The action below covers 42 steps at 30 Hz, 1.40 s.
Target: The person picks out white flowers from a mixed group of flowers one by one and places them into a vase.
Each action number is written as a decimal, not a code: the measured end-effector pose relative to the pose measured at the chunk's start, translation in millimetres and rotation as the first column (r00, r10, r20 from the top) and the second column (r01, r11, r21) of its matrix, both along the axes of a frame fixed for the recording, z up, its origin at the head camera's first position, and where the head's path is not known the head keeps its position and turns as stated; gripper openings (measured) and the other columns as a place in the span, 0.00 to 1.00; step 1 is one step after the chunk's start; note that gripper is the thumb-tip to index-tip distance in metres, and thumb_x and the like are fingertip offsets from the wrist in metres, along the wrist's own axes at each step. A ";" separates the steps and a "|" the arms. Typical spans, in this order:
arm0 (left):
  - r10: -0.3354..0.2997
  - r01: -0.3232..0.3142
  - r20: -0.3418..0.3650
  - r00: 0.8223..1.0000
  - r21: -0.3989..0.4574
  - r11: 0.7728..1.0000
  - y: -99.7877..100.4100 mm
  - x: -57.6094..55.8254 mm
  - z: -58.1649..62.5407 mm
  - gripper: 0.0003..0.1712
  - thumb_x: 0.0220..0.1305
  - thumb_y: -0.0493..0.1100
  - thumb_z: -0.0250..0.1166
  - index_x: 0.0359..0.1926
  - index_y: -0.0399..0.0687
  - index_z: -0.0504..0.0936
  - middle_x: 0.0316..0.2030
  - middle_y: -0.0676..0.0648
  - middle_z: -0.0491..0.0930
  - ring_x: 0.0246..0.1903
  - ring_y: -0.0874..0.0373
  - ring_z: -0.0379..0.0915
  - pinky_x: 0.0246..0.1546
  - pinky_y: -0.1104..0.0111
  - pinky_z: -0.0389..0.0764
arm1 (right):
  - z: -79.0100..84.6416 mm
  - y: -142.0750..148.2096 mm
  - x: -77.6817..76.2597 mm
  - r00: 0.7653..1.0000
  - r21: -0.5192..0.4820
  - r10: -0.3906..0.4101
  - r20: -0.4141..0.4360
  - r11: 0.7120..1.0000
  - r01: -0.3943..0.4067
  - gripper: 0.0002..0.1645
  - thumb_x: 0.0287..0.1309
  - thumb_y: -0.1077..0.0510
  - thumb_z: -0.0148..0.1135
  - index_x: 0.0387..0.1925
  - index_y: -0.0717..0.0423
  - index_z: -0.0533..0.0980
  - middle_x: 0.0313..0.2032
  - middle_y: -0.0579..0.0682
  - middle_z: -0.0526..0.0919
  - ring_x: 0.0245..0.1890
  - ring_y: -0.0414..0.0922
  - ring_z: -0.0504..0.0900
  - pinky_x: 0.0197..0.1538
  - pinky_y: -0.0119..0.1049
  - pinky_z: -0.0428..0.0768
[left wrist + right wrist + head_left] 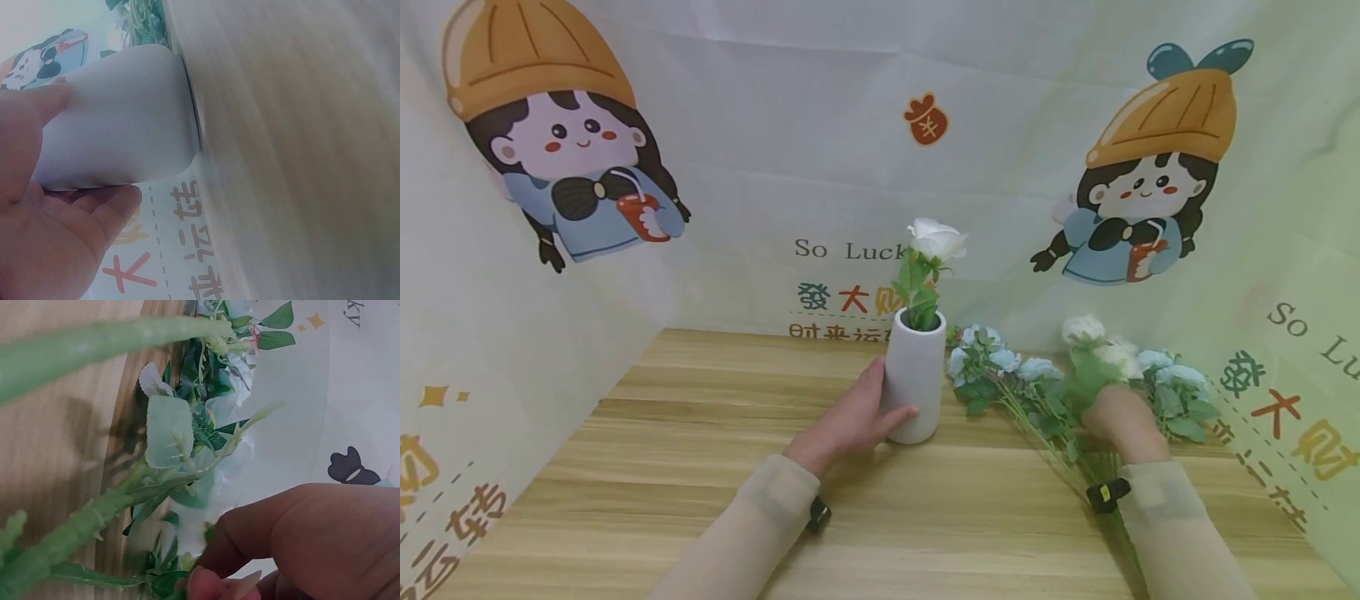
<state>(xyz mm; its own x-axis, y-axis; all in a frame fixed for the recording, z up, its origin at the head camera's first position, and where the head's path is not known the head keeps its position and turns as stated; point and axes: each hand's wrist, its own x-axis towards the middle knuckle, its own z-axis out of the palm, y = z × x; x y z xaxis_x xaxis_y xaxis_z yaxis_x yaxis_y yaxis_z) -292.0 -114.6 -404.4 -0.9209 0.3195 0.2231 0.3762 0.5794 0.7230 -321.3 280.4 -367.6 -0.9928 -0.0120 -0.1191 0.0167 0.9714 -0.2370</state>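
A white vase stands upright on the wooden table, a single white rose with green leaves rising from its mouth. My left hand holds the vase from its left side, thumb across the front; the left wrist view shows the thumb and fingers on opposite sides of the smooth vase. To the right, my right hand is among the flowers, below another white rose. Close up, its curled fingertips pinch a leafy green stem. The palm hides part of the stems in the head view.
Light blue flowers on long green stems lie right of the vase, and more blue flowers lie beyond my right hand. A second white bloom is behind it. Printed cloth walls in the table.
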 end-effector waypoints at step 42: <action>0.006 -0.005 -0.025 1.000 0.020 1.000 -0.6 -4.1 -4.0 0.48 0.76 0.49 0.72 0.82 0.36 0.54 0.77 0.29 0.66 0.78 0.35 0.67 0.82 0.40 0.67 | 34.0 -39.9 17.5 0.893 -0.315 -0.076 -0.443 0.946 -0.076 0.32 0.78 0.56 0.40 0.69 0.79 0.67 0.31 0.60 0.82 0.23 0.50 0.77 0.27 0.41 0.75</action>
